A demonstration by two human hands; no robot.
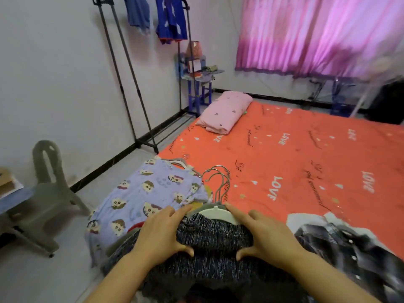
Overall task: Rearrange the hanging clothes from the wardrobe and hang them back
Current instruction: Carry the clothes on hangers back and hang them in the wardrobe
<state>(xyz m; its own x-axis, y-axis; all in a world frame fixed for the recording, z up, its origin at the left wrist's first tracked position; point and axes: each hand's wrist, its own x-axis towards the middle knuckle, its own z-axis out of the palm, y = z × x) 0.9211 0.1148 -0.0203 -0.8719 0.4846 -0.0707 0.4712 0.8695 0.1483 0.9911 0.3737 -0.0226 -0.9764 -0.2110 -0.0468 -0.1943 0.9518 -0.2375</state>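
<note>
A pile of clothes on hangers lies at the near corner of the orange bed (pixel 295 160). On top is a dark speckled knit garment (pixel 214 254) on a white hanger (pixel 216 213), with several metal hanger hooks (pixel 218 182) sticking out beyond it. My left hand (pixel 161 232) and my right hand (pixel 264 235) rest flat on the knit's two shoulders, fingers spread and fairly straight. A lilac cartoon-print garment (pixel 142 197) lies to the left, and a black-and-white shirt (pixel 341 243) to the right. The black clothes rack (pixel 129 73) stands by the wall with two blue garments (pixel 170 20) hanging.
A grey plastic chair (pixel 46 193) stands on the floor at the left. A pink pillow (pixel 225 112) lies at the bed's far end. A small blue table (pixel 199 77) with clutter stands behind the rack. Pink curtains (pixel 317 33) cover the far window.
</note>
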